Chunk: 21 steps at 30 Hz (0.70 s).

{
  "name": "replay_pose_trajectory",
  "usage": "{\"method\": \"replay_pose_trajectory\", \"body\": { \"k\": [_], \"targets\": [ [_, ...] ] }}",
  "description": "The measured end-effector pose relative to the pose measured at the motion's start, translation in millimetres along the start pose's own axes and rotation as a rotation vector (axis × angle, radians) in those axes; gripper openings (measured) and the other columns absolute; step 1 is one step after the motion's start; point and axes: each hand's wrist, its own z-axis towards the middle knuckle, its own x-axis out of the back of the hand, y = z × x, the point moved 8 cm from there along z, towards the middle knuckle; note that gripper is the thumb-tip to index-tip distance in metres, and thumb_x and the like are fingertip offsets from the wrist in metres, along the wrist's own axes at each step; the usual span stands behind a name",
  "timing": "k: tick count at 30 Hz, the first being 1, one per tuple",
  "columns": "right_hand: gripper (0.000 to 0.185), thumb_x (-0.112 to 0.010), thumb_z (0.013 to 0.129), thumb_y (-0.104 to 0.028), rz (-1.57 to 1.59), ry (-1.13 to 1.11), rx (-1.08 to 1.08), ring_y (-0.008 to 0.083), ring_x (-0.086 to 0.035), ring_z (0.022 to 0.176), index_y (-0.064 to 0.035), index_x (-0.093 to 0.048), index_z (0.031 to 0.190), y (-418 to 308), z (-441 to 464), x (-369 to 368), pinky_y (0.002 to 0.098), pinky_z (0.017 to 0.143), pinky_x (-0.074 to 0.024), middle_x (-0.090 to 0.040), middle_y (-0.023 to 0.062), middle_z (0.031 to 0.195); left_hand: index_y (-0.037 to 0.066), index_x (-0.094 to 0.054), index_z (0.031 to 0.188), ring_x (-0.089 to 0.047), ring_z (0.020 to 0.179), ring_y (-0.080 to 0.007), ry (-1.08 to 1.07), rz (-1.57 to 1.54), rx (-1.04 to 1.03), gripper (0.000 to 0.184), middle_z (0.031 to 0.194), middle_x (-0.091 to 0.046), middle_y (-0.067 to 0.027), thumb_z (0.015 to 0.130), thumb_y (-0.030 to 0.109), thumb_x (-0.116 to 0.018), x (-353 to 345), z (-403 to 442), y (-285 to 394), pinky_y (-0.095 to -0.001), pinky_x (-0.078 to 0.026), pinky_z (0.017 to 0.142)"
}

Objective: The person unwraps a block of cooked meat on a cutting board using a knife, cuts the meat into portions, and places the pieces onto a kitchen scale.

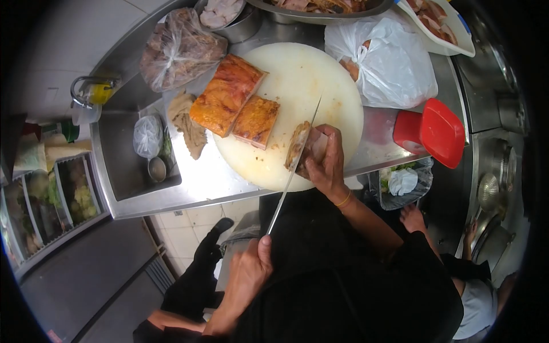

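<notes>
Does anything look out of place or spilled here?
One mild oddity: a crumpled tan cloth lies bunched beside the round white cutting board, apparently touching the large golden-brown roasted meat slab. A rag against food looks misplaced. No obvious spill stands out.

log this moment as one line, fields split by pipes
left grip: holding knife | right grip: on meat piece | knife blade: across meat piece | nearby: large roast slab, smaller roast slab | surface: round cutting board

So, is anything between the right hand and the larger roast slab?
Yes: the knife in the left hand crosses the meat held by the right hand; beyond it, the smaller roast piece lies before the larger roast slab.
</notes>
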Motion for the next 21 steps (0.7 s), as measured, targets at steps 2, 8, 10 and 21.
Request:
{"method": "replay_pose_trajectory", "body": {
  "k": [2,8,10,21],
  "targets": [
    [0.056,-0.069,0.081,-0.019,0.011,0.009,0.001,0.0402,-0.051,0.110,0.0030,-0.045,0.128,-2,1,1,0.0482,0.097,-0.0420,-0.052,0.0223,0.120,0.001,-0.061,0.081,-0.060,0.067,-0.0541,-0.006,0.044,0.025,0.046,0.070,-0.062,-0.0318,0.108,0.035,-0.045,-7,0,-6,-0.0625,-0.047,0.062],
    [0.056,-0.071,0.078,-0.015,-0.012,0.030,-0.027,0.0392,-0.053,0.107,0.0012,-0.047,0.126,-2,2,1,0.0471,0.094,-0.0439,-0.055,0.0207,0.117,0.001,-0.061,0.079,-0.061,0.067,-0.0541,-0.010,-0.012,-0.015,0.047,0.069,-0.062,-0.0310,0.107,0.035,-0.045,-12,23,6,-0.0619,-0.048,0.062],
    [0.056,-0.070,0.078,-0.014,-0.035,0.022,-0.061,0.0389,-0.053,0.107,0.0010,-0.047,0.126,-3,3,1,0.0472,0.093,-0.0443,-0.055,0.0203,0.117,0.000,-0.061,0.079,-0.061,0.067,-0.0540,0.010,-0.014,-0.021,0.047,0.069,-0.062,-0.0309,0.107,0.035,-0.045,-12,31,11,-0.0615,-0.048,0.062],
    [0.050,-0.069,0.081,-0.013,-0.054,0.049,-0.002,0.0373,-0.054,0.102,0.0002,-0.047,0.124,-7,6,2,0.0471,0.089,-0.0447,-0.056,0.0185,0.111,-0.003,-0.063,0.081,-0.058,0.070,-0.0553,-0.009,0.036,-0.018,0.049,0.070,-0.060,-0.0326,0.108,0.033,-0.042,-28,67,20,-0.0603,-0.046,0.065]
  ]
}}
